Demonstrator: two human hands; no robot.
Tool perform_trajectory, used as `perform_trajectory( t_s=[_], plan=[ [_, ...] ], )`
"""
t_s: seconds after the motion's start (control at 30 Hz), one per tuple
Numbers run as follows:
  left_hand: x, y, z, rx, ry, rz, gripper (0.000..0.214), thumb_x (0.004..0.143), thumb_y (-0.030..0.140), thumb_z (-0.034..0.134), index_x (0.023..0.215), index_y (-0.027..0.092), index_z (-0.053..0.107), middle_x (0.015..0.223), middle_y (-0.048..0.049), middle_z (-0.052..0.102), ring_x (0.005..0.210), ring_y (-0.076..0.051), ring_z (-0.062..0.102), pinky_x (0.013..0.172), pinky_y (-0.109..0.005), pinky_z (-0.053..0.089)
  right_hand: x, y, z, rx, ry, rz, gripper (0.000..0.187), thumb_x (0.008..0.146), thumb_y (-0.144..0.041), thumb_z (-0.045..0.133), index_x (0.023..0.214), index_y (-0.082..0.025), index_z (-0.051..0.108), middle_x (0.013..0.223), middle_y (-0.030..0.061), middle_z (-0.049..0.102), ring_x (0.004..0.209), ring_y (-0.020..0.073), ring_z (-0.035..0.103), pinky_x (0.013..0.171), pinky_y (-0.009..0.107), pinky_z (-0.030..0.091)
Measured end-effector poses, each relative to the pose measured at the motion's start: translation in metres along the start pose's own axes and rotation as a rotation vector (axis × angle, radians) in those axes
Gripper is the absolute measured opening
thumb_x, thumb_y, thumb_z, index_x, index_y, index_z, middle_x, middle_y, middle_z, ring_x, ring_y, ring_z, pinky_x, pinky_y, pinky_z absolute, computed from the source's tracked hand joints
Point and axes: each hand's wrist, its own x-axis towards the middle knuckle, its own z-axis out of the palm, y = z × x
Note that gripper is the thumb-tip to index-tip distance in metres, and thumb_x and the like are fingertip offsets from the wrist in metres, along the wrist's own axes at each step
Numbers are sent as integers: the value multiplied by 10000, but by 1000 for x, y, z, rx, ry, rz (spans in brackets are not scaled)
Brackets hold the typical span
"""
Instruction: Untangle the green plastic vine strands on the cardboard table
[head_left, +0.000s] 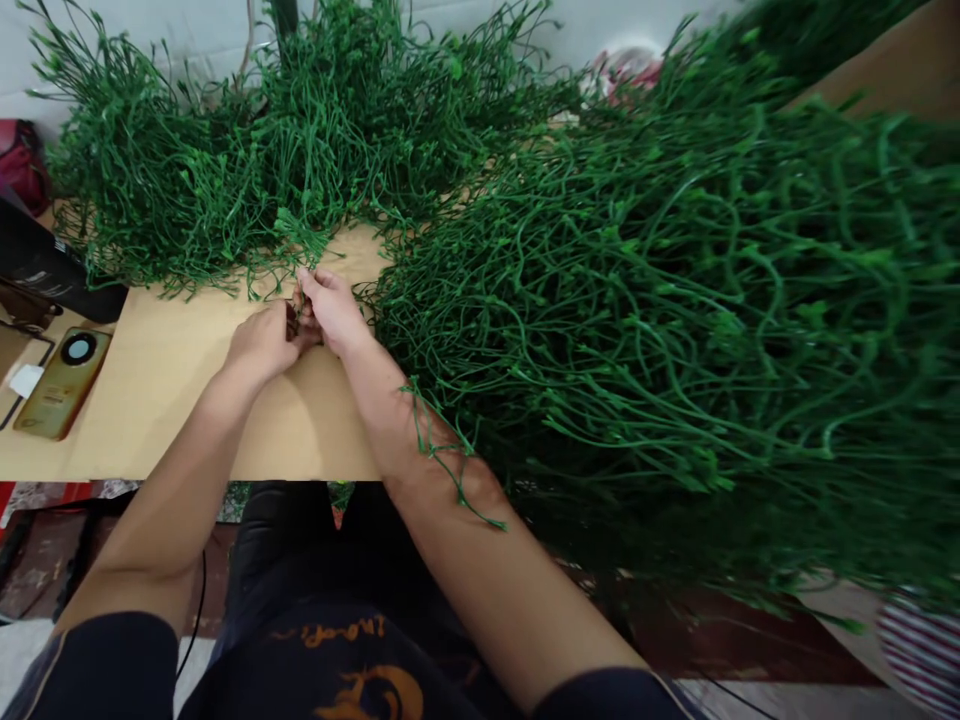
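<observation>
My left hand [266,340] and my right hand [330,308] meet over the tan table [165,370], fingers pinched together on a thin green plastic sprig [298,298]. That sprig runs up into the heap of green artificial stems [247,170] at the back. A much larger heap of the same stems [675,330] lies against my right forearm, and one loose strand [442,450] drapes over that forearm.
A gold phone [64,380] lies face down at the table's left edge, beside a black object [45,265]. A red bag [22,165] sits at the far left. My dark-clad lap is below the table's front edge.
</observation>
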Motion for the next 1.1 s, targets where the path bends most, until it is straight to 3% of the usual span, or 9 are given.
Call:
perform_trajectory(
  t_s=[0.13, 0.33, 0.57, 0.77, 0.83, 0.93, 1.03, 1.1],
  plan=[
    [-11, -1, 5, 75, 68, 69, 305, 859, 324, 446, 1022, 109, 587, 1082, -205, 652, 1080, -349, 595, 895, -437, 466, -3, -5, 1, 10, -6, 25, 341, 894, -368, 525, 649, -178, 385, 467, -91, 387, 395, 10, 269, 400, 149, 233],
    [-20, -2, 0, 133, 100, -30, 304, 840, 202, 396, 1049, 109, 596, 1098, -199, 633, 1015, -327, 620, 871, -443, 485, -6, -6, 2, -35, -8, 25, 324, 893, -339, 532, 649, -173, 398, 447, -94, 398, 379, 8, 285, 389, 143, 224],
    [-23, -32, -7, 85, 180, -144, 312, 752, 164, 476, 1047, 186, 573, 1170, -170, 566, 1079, -319, 596, 918, -437, 477, 1, 3, 2, -95, -21, -22, 321, 916, -278, 501, 632, -175, 392, 439, -94, 386, 377, 15, 294, 394, 147, 235],
    [-23, -52, -12, 31, 137, -233, 280, 704, 148, 522, 977, 207, 537, 1037, -136, 680, 1036, -321, 627, 901, -452, 463, 4, 6, 1, -116, -8, -48, 335, 887, -310, 542, 621, -179, 387, 468, -92, 417, 379, 13, 295, 402, 154, 239],
    [-22, -58, -13, -61, 122, -254, 255, 646, 149, 561, 889, 213, 523, 950, -105, 693, 952, -296, 649, 844, -418, 481, 3, 6, 1, -117, -5, -53, 329, 897, -291, 524, 621, -179, 387, 459, -91, 414, 380, 16, 297, 400, 152, 241],
    [-24, -67, -18, -420, 91, -225, 263, 567, 163, 586, 813, 195, 499, 810, -50, 652, 781, -211, 640, 717, -328, 498, 3, 5, 2, -127, -7, -52, 316, 911, -254, 491, 623, -179, 382, 456, -90, 414, 379, 20, 292, 402, 153, 244],
    [-31, -60, -33, -784, 114, -52, 289, 555, 197, 624, 821, 170, 514, 768, -11, 601, 720, -142, 596, 667, -267, 492, 7, 8, 3, -166, -13, -53, 319, 909, -245, 481, 620, -184, 361, 470, -89, 411, 385, 22, 283, 411, 160, 240],
    [-38, -37, -44, -893, 170, 120, 295, 590, 204, 643, 862, 163, 537, 795, -9, 602, 747, -134, 595, 680, -260, 505, 12, 12, 3, -230, -22, -96, 311, 901, -239, 484, 623, -188, 355, 468, -90, 384, 406, 29, 288, 426, 165, 239]
  ],
)
